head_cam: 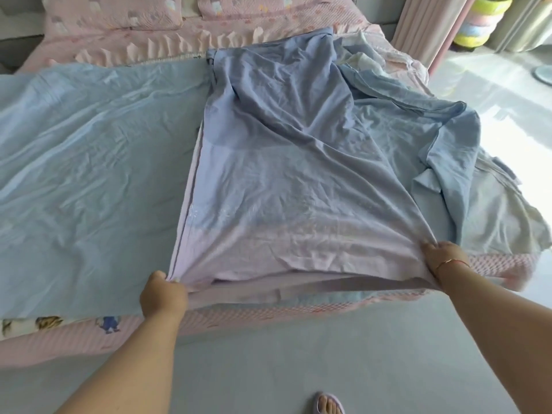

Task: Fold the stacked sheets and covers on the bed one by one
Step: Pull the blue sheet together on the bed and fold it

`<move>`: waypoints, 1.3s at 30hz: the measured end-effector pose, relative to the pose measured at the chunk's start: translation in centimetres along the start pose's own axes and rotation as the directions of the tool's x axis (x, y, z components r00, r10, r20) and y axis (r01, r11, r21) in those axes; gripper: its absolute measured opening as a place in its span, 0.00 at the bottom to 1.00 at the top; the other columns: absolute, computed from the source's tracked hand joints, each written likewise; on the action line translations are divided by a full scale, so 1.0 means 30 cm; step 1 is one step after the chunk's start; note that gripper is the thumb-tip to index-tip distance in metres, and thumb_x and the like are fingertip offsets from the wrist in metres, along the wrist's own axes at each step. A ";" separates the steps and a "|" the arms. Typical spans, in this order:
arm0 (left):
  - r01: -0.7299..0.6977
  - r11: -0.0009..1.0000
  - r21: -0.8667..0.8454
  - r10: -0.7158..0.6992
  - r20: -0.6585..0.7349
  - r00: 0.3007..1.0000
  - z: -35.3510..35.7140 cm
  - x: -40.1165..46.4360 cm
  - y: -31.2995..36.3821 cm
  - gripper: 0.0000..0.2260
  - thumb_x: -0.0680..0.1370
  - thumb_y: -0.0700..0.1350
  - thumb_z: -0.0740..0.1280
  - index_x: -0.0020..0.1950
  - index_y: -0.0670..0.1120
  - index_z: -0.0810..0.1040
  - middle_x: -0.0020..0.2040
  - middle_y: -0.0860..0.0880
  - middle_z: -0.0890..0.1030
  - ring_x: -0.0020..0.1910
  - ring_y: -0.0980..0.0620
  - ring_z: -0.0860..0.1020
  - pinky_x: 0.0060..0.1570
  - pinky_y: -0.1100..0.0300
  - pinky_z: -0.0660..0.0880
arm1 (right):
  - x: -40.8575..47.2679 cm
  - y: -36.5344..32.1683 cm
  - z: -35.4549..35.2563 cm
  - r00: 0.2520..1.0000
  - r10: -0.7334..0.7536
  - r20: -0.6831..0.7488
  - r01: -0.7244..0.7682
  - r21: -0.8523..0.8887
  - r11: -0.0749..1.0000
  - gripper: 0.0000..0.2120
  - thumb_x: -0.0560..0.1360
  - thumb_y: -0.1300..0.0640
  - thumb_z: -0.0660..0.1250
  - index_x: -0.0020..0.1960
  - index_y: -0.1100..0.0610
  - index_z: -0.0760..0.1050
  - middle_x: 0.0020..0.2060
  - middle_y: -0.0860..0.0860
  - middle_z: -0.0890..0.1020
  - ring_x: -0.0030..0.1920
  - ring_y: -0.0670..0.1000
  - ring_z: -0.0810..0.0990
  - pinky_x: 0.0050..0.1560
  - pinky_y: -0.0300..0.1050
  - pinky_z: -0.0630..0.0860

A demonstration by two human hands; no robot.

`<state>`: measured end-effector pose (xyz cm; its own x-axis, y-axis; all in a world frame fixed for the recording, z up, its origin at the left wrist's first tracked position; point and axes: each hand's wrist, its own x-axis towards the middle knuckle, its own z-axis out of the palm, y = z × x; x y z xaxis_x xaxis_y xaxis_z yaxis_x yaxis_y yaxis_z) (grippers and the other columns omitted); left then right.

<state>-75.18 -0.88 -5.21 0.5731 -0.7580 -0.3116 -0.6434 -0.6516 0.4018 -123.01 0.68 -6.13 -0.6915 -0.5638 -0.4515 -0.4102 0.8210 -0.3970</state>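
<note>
Biggest thing first: the bed (493, 264), its pink quilted cover showing along the near edge, just below both hands and running away from them. Spread over it to the left of the left hand is a pale blue sheet (89, 162), flat and lightly creased. Between the two hands and stretching away from them lies the lilac cover (268, 162), already doubled lengthwise by the look of its straight left edge, with a pinker band nearest the hands. Beyond the right hand, off to its far side, a rumpled heap of blue and whitish bedding (448, 138) waits its turn.

Now the hands. The left hand (162, 297) is clenched on the near left corner of the lilac cover, fingers curled under the hem. The right hand (443, 258), a thin bangle at its wrist, pinches the near right corner, and the hem is pulled taut between them, lifted just off the bed edge.

So the step in hand looks like squaring up this cover for its next fold. The next move likely calls for carrying both corners forward together, keeping them level so the layers stay aligned.

Containers: none on the bed. Far beyond the right hand, by the curtain, stands a stack of coloured round tubs (481, 22); their contents cannot be seen.
</note>
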 end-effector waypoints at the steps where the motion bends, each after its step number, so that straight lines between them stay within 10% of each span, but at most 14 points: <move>1: 0.011 1.000 -0.005 -0.011 0.006 1.000 -0.019 0.006 -0.014 0.08 0.77 0.35 0.63 0.54 0.32 0.74 0.56 0.29 0.77 0.55 0.30 0.74 0.52 0.47 0.70 | -0.012 0.000 -0.003 1.000 0.009 -0.011 -0.009 -0.002 1.000 0.22 0.80 0.52 0.59 0.60 0.70 0.75 0.58 0.69 0.76 0.59 0.67 0.74 0.59 0.53 0.68; 14: 0.127 0.988 -0.090 -0.096 0.291 0.952 -0.020 0.073 0.065 0.27 0.74 0.44 0.69 0.69 0.35 0.66 0.61 0.36 0.76 0.54 0.37 0.77 0.51 0.51 0.72 | -0.051 -0.121 0.027 0.984 0.176 0.032 -0.177 0.027 0.984 0.19 0.81 0.56 0.55 0.68 0.62 0.69 0.61 0.57 0.76 0.62 0.59 0.74 0.56 0.47 0.71; 18: 0.092 0.993 -0.074 -0.071 0.252 0.965 0.025 0.122 0.128 0.30 0.78 0.46 0.67 0.74 0.34 0.60 0.68 0.35 0.71 0.61 0.36 0.74 0.50 0.53 0.69 | 0.016 -0.203 0.036 0.985 0.151 0.084 -0.151 -0.008 0.988 0.16 0.76 0.55 0.65 0.57 0.67 0.74 0.37 0.55 0.73 0.45 0.57 0.73 0.43 0.43 0.68; 28: 0.185 0.968 -0.169 -0.128 0.301 0.945 0.070 0.269 0.293 0.28 0.76 0.51 0.70 0.65 0.30 0.71 0.63 0.34 0.76 0.59 0.35 0.76 0.55 0.51 0.73 | 0.175 -0.410 0.031 0.993 0.101 0.053 -0.090 -0.184 0.979 0.12 0.78 0.54 0.62 0.51 0.63 0.73 0.37 0.55 0.73 0.49 0.59 0.76 0.47 0.47 0.70; 32: 0.157 0.970 -0.183 -0.095 0.309 0.946 0.054 0.348 0.354 0.27 0.76 0.47 0.71 0.66 0.29 0.70 0.60 0.34 0.76 0.56 0.37 0.76 0.52 0.53 0.71 | 0.208 -0.464 0.049 0.985 0.171 0.024 -0.168 -0.089 0.982 0.14 0.75 0.52 0.65 0.44 0.65 0.74 0.31 0.57 0.72 0.36 0.56 0.75 0.42 0.46 0.70; 39: 0.095 0.975 -0.199 -0.025 0.329 0.944 0.062 0.546 0.464 0.31 0.76 0.48 0.72 0.71 0.30 0.65 0.68 0.35 0.72 0.64 0.36 0.73 0.58 0.50 0.71 | 0.275 -0.573 0.124 0.976 0.217 -0.022 -0.216 0.034 0.976 0.30 0.68 0.44 0.69 0.60 0.65 0.72 0.44 0.60 0.79 0.45 0.60 0.80 0.42 0.46 0.72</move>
<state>-75.71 -22.43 -6.32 0.3898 -0.7090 -0.5876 -0.4724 -0.7017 0.5333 -119.44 -18.42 -6.01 -0.7770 -0.3702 -0.5092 -0.2306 0.9200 -0.3170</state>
